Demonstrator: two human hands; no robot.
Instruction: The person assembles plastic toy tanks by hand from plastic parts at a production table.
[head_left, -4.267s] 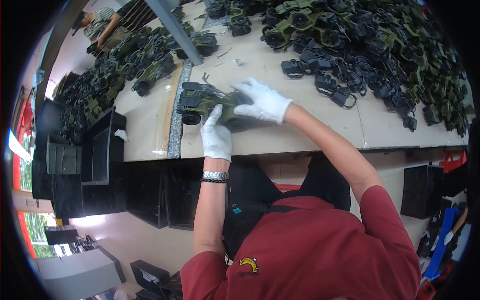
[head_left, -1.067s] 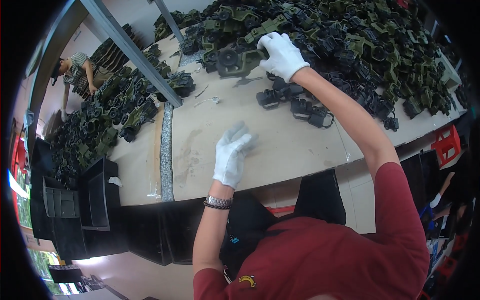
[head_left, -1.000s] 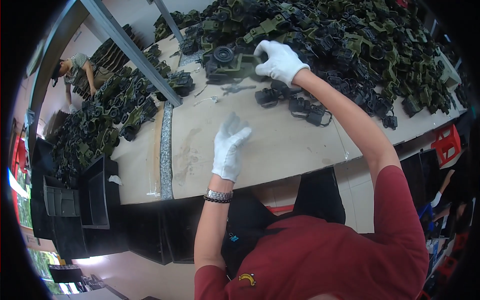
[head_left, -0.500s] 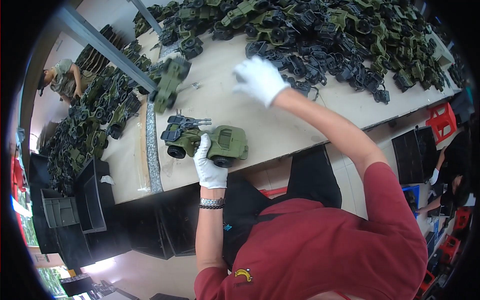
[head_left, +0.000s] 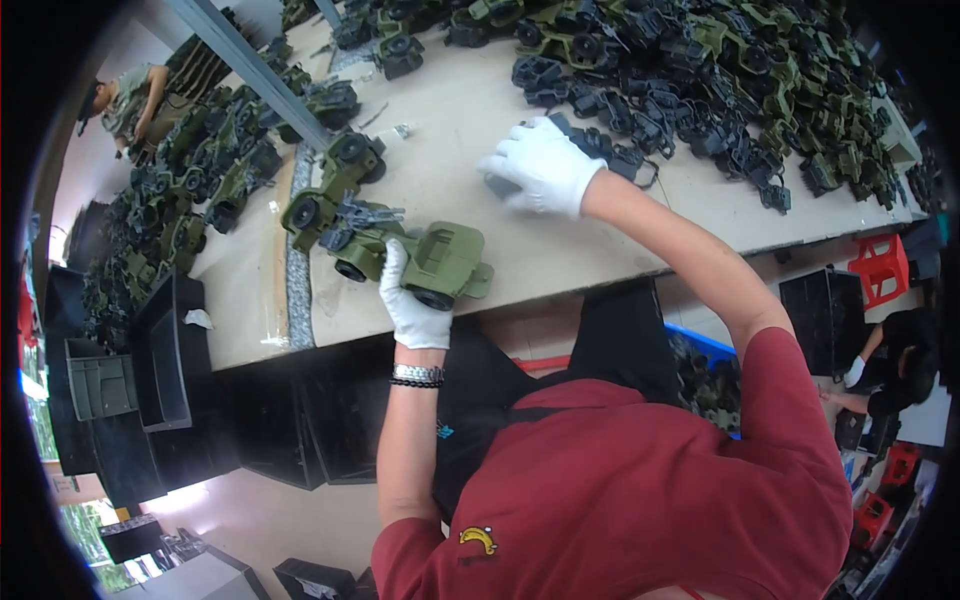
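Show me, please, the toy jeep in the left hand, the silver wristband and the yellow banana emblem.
Toy jeep (head_left: 440,258), head view: green body.
Silver wristband (head_left: 417,374), head view: metal links.
Yellow banana emblem (head_left: 480,541), head view: curved middle.

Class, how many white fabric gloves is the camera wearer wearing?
2: one on the left hand, holding a green plastic toy vehicle; one on the right hand, over a dark grey, blurred piece.

The olive-green toy vehicle with black wheels (head_left: 447,258) looks moulded from matt plastic, as do the small dark-grey boxy parts (head_left: 622,112), while the white gloves (head_left: 548,170) are soft, dull cloth. The flat beige tabletop (head_left: 540,250) looks smooth beside a speckled grey stone-like strip (head_left: 299,300). The silver linked wristband (head_left: 418,375) is shiny metal; the dark-red shirt (head_left: 640,470) is matt cloth.
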